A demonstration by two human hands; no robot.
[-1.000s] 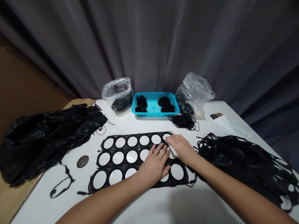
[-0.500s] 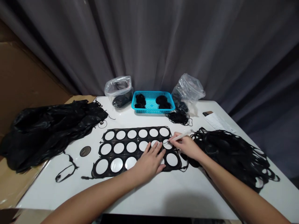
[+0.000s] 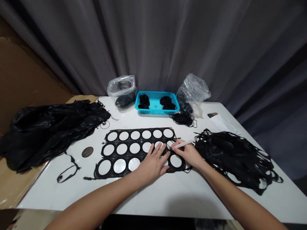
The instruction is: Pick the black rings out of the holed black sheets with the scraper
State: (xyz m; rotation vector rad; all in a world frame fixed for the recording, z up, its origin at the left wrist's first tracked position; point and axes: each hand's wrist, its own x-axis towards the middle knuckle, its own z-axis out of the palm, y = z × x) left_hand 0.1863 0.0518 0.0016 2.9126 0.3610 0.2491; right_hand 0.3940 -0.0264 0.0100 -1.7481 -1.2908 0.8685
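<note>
Down from the top-right circle (image 3: pixel 168 133) of the black sheet (image 3: pixel 128 155), your right hand (image 3: pixel 190 154) has come to its middle-row right-end circle (image 3: pixel 170 143), pinching a white pen-like tool (image 3: pixel 185 143); work apparently centres there. Your left hand (image 3: pixel 153 163) rests spread across the sheet.

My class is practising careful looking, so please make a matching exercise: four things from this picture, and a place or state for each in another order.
Things
1. Basket
2. Left hand
3. Right hand
4. Disc

Places and states
A. Gripping a white pen-like tool
B. On the table, left of the sheet
C. Blue, between two clear bags
D. Spread over the black sheet

Pairs: 1-C, 2-D, 3-A, 4-B
</note>
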